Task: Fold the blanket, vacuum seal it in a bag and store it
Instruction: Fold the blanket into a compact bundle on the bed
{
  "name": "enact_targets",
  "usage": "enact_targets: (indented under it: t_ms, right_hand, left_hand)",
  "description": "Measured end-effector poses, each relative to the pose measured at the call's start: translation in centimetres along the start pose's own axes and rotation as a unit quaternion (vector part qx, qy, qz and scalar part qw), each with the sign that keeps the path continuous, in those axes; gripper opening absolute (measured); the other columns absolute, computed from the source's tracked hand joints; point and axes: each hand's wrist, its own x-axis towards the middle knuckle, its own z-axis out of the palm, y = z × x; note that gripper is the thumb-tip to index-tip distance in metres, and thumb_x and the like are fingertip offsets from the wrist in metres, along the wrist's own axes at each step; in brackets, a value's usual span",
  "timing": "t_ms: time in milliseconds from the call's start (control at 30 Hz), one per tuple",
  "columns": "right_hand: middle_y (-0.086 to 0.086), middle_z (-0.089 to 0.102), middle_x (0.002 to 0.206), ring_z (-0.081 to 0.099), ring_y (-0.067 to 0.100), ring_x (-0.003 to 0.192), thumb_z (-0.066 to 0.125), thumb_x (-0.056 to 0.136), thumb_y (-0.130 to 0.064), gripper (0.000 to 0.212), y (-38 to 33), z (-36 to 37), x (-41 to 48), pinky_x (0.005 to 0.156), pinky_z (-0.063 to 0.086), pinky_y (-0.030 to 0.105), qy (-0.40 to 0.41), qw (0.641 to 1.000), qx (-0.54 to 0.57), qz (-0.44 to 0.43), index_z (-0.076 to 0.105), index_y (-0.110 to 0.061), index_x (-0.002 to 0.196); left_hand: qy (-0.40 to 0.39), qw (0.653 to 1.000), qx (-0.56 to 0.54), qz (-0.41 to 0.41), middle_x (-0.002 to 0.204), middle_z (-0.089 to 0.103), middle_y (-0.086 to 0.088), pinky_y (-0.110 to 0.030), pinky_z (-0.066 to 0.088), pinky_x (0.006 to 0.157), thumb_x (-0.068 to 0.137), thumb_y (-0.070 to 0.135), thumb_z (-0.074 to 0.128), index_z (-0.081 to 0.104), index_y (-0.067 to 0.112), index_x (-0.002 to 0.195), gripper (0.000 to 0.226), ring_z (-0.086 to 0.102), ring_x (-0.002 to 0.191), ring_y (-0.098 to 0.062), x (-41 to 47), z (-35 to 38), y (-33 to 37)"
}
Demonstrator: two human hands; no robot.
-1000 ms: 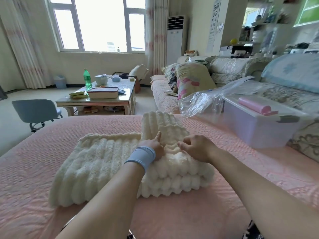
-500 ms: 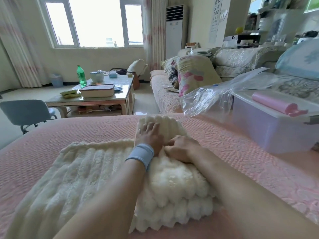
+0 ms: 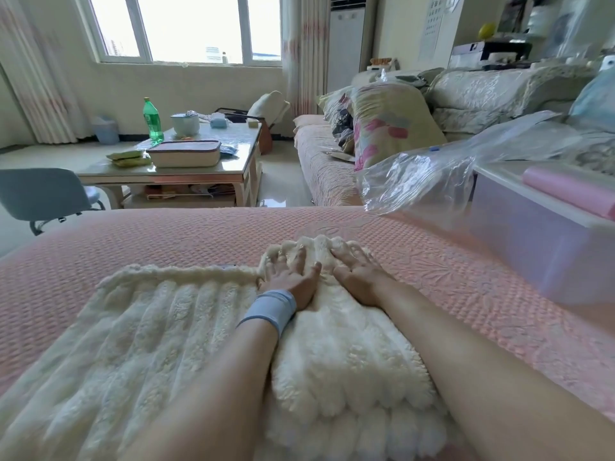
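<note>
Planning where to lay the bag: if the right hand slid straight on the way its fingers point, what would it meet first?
The right hand would run off the blanket onto bare pink bedspread; the plastic bag seems right of that line.

cream fluffy blanket [image 3: 349, 361] part-folded on pink bed; clear vacuum bag [image 3: 416, 181] crumpled against storage box [image 3: 532, 234]

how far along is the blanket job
Done: the fluffy cream blanket is folded into stacked layers on its right side. In hand: left hand and right hand press that stack flat; its left side lies spread out. Left: bagging, sealing, storing; the clear plastic bag lies untouched by the translucent storage box.
</note>
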Motion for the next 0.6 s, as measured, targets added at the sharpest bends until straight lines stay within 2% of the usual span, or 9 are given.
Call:
enact_targets:
  t_ms: [133, 200, 267, 367, 467, 600]
  right_hand:
    - [-0.011, -0.014, 0.167, -0.013, 0.018, 0.154, 0.020, 0.062, -0.076, 0.093, -0.4, -0.1, -0.9, 0.124, 0.002, 0.052, 0.014, 1.000, 0.010, 0.007, 0.009, -0.057, 0.152]
    - [-0.012, -0.014, 0.167, -0.009, 0.021, 0.155, 0.027, 0.078, -0.069, 0.079, -1.2, -0.5, -2.6, 0.122, 0.005, 0.058, 0.035, 0.999, -0.005, 0.005, 0.008, -0.055, 0.154]
    - [-0.007, -0.012, 0.168, -0.005, 0.024, 0.155, 0.032, 0.095, -0.059, 0.067, -1.9, -0.9, -4.2, 0.120, 0.006, 0.061, 0.051, 0.997, -0.053, -0.004, 0.007, -0.049, 0.157]
    - [0.001, 0.000, 0.169, 0.001, 0.024, 0.155, 0.037, 0.101, -0.050, 0.062, -2.8, -1.6, -7.0, 0.122, 0.008, 0.057, 0.055, 0.993, -0.097, -0.037, 0.016, -0.041, 0.158]
    - [-0.001, 0.001, 0.169, 0.000, 0.022, 0.155, 0.039, 0.101, -0.049, 0.061, -3.8, -1.7, -10.2, 0.124, 0.004, 0.053, 0.033, 0.993, -0.094, -0.064, 0.020, -0.040, 0.158]
    - [-0.004, -0.011, 0.168, -0.011, 0.019, 0.155, 0.030, 0.105, -0.050, 0.062, -4.3, -1.0, -13.9, 0.124, -0.006, 0.047, -0.027, 0.996, -0.074, -0.050, 0.005, -0.038, 0.160]
  left_hand:
    - [0.005, 0.999, -0.042, 0.003, 0.163, 0.008, -0.003, -0.046, 0.007, 0.121, 0.087, 0.071, 0.025, 0.005, 0.030, 0.155, 0.083, 0.006, 0.150, -0.025, -0.5, -0.7, -0.3]
    - [0.017, 0.992, -0.125, -0.013, 0.161, 0.017, -0.003, -0.045, 0.014, 0.120, 0.088, 0.067, 0.039, 0.012, 0.025, 0.155, 0.083, 0.017, 0.148, -0.025, -1.7, -1.1, -0.7]
    - [0.021, 0.988, -0.155, -0.008, 0.161, 0.018, -0.005, -0.043, 0.014, 0.120, 0.093, 0.059, 0.045, 0.014, 0.023, 0.155, 0.078, 0.016, 0.148, -0.026, -3.2, -1.5, -1.0]
    - [-0.006, 0.996, -0.087, 0.011, 0.162, 0.012, -0.008, -0.039, 0.010, 0.121, 0.099, 0.051, 0.038, 0.008, 0.017, 0.155, 0.072, 0.012, 0.149, -0.026, -5.6, -2.4, -0.8]
    - [-0.009, 0.999, -0.034, 0.006, 0.162, 0.007, -0.010, -0.037, 0.009, 0.121, 0.102, 0.043, 0.034, 0.009, 0.014, 0.155, 0.065, 0.009, 0.149, -0.026, -8.2, -3.4, 0.1]
    - [0.026, 0.998, -0.019, 0.051, 0.161, 0.011, -0.005, -0.040, 0.010, 0.120, 0.100, 0.031, 0.040, 0.031, 0.020, 0.149, 0.051, 0.010, 0.147, -0.027, -12.6, -4.7, 2.2]
